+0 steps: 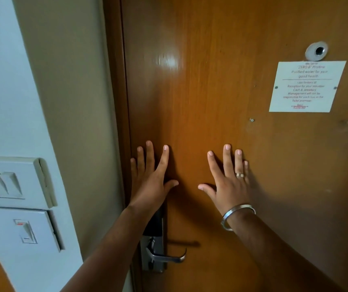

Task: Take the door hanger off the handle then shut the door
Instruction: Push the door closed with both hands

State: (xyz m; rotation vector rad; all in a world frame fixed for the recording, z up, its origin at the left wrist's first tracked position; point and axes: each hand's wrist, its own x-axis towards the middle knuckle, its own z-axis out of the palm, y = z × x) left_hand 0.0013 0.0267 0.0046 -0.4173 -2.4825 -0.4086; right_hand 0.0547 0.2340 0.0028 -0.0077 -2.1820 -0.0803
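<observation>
Both forearms reached up from the bottom edge to the door (pixel 221 91). Left hand (pixel 151 178) lay flat on the wood near the door's left edge, fingers spread apart, holding nothing. Right hand (pixel 229 180) lay flat too, well right of the left one, fingers splayed, empty; ring (pixel 239 175) on one finger, bangle (pixel 235 216) on the wrist. Handle (pixel 165 257) sat below the left forearm at the door's left edge, silver lever pointing right, bare, on a metal lock plate (pixel 155 255) with a dark upper part partly hidden by the arm. Door's left edge met the frame (pixel 116 102); no gap visible. Door hanger was not in view. Peephole (pixel 316 51) was in the door's upper right, white notice (pixel 307 86) just under it, text mostly blurred. Two switch plates (pixel 15 203) were on the wall (pixel 0 81) left of the frame.
</observation>
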